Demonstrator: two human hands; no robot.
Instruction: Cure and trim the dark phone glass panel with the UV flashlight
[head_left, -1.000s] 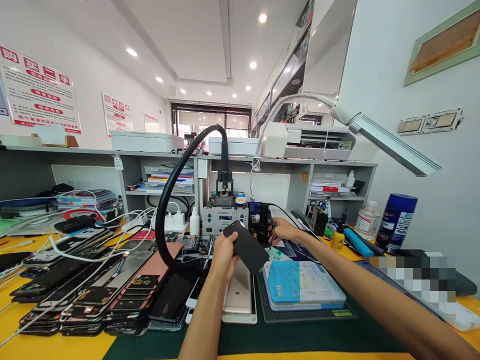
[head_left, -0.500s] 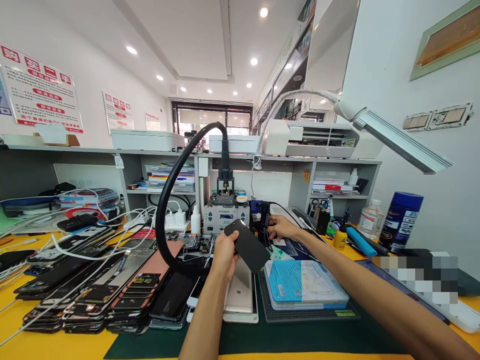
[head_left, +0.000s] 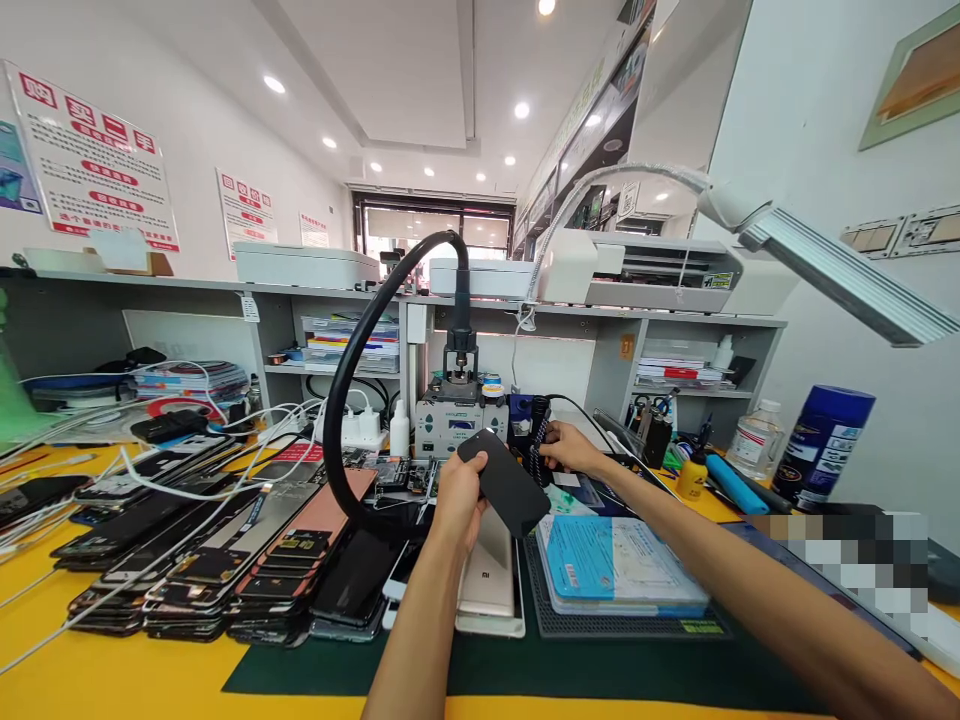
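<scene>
Left hand (head_left: 461, 497): fingers closed on one dark-grey, flat, rectangular slab (head_left: 515, 487), already up off the yellow bench (head_left: 180, 672). Right hand (head_left: 574, 448): fingers at a black, coiled-looking cord (head_left: 536, 445), upright just beside them; grip cannot be told, cord not visibly drawn away.

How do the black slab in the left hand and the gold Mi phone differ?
The black slab is dark; the gold Mi phone is pale with a visible logo. The left hand holds the slab up at an angle; the phone lies below, partly hidden. Both are flat.
</scene>
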